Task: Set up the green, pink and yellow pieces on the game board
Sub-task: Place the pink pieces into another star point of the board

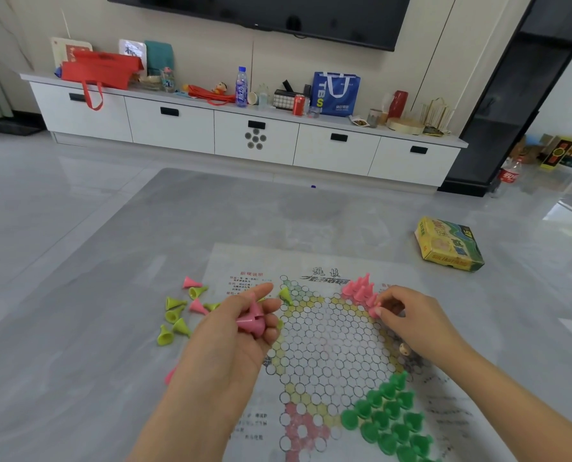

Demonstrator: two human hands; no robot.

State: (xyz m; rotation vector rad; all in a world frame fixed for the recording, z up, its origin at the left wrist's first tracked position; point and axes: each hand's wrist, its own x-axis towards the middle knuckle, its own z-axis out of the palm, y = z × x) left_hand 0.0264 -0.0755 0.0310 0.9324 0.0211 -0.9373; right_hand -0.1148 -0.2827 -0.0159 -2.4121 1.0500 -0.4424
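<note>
Head view. We see a paper game board (328,345) printed with small circles, lying flat on a smooth grey table (111,261). Our left hand (241,331) is cupped, palm up, closed loosely around a small stock of pink pieces (253,320). Our right hand (408,315) pinches one pink piece (375,310) between thumb and fingertips at the board's far right corner, just beside a cluster of pink pieces (359,290) already standing there. The green pieces (391,418) fill the near right corner, upright and packed close. The yellow pieces (178,315) lie loose and tipped over on the table left of the board, with a few pink ones among them; one yellow piece (286,296) stands on the board. A game box (449,245) sits well apart to the right.

To do this step well, we judge that the piece should come straight down on an empty circle without nudging its neighbours. The pieces are cone-shaped, glossy plastic with flared bases, light and easily toppled
</note>
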